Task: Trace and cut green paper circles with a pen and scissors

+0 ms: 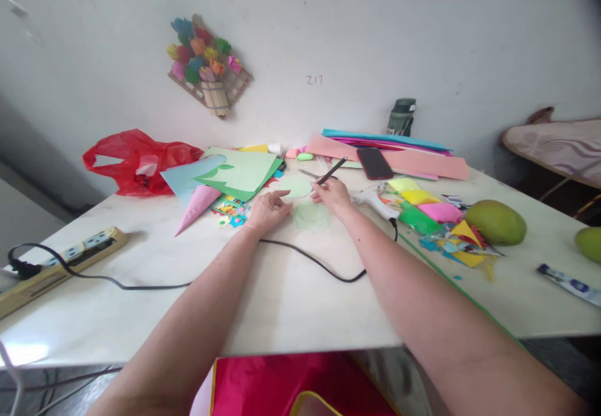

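My right hand (335,194) clamps a pen (332,170), left hand (269,212) unclenched — green disc (299,187) at twelve o'clock looks cut, green lines (310,217) at six seem unfinished.

The bare left forearm (218,278) and the bare right forearm (408,272) cross the near edge of the smooth white counter (310,316) wide apart and slant inward, so the hands come close together without touching, well in from that edge. The left hand (268,213) lies low, back upward, fingers loosely spread and pointing toward the right hand (333,194), whose fingers bend inward, thumb and forefinger drawn together in a writing-style grip. The right wrist looks nearly straight, in line with its forearm.
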A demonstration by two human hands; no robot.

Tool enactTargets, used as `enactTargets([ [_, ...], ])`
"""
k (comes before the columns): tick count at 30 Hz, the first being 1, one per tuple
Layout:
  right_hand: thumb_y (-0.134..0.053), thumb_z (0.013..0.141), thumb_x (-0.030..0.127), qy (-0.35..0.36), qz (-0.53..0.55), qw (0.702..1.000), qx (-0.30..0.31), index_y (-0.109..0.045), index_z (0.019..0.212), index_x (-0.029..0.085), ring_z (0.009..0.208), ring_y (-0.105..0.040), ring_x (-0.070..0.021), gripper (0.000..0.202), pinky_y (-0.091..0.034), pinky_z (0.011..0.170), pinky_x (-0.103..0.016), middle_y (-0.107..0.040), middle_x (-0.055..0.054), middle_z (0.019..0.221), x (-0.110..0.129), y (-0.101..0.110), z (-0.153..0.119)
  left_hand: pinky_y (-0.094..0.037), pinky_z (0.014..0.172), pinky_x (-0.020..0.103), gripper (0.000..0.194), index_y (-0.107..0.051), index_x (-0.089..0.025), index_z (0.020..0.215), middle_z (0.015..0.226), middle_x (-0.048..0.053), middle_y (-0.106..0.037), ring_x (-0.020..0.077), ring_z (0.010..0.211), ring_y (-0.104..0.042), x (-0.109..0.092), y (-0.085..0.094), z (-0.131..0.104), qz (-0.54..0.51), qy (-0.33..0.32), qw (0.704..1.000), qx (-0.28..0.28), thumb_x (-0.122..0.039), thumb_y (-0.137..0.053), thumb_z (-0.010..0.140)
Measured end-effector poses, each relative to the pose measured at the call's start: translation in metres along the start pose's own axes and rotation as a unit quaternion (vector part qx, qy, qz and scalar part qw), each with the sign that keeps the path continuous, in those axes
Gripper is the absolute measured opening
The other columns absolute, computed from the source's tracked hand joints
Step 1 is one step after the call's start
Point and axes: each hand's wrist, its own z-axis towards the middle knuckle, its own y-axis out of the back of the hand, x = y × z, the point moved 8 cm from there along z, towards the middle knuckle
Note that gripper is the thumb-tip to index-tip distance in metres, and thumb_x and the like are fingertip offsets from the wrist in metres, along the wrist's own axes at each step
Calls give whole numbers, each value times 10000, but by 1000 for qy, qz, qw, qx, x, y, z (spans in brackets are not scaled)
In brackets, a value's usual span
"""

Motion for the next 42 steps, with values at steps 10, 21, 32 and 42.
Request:
enactTargets([
  [10, -597, 702, 359, 23, 65, 993, -97, -647, 797, 153, 632, -643, -146, 232, -503, 602, -245, -673, -30, 654, 3, 22, 6, -127, 1092, 421, 461, -602, -307, 1116, 1164, -26, -601, 228, 1205, -392, 7, 2, 2, 181, 10, 982, -56, -550, -503, 737],
  [21, -596, 685, 370, 28, -31, 999, -7, -664, 701, 156, 620, -612, -145, 225, -473, 612, -252, -659, -27, 646, 8, 5, 1, 93, 1052, 537, 660, -444, -320, 1287, 1410, -35, -353, 270, 1360, -34, 14, -17, 3, 222, 64, 971, 59, -693, -314, 757],
  [32, -592, 716, 254, 93, -99, 991, -6, -647, 699, 171, 814, -598, -147, 102, -476, 734, -255, -654, -42, 865, 25, -12, -8, 117, 1040, 536, 706, -385, -287, 1328, 1434, -27, -308, 258, 1360, 41, 23, -26, 7, 213, 79, 969, 97, -690, -294, 756],
  [42, -621, 699, 257, 105, -121, 987, 5, -666, 678, 172, 852, -606, -169, 99, -478, 770, -276, -664, -56, 871, 25, -19, -9, 94, 1045, 533, 634, -367, -327, 1330, 1445, -44, -284, 252, 1358, 56, 26, -28, 8, 207, 83, 969, 104, -649, -217, 805],
])
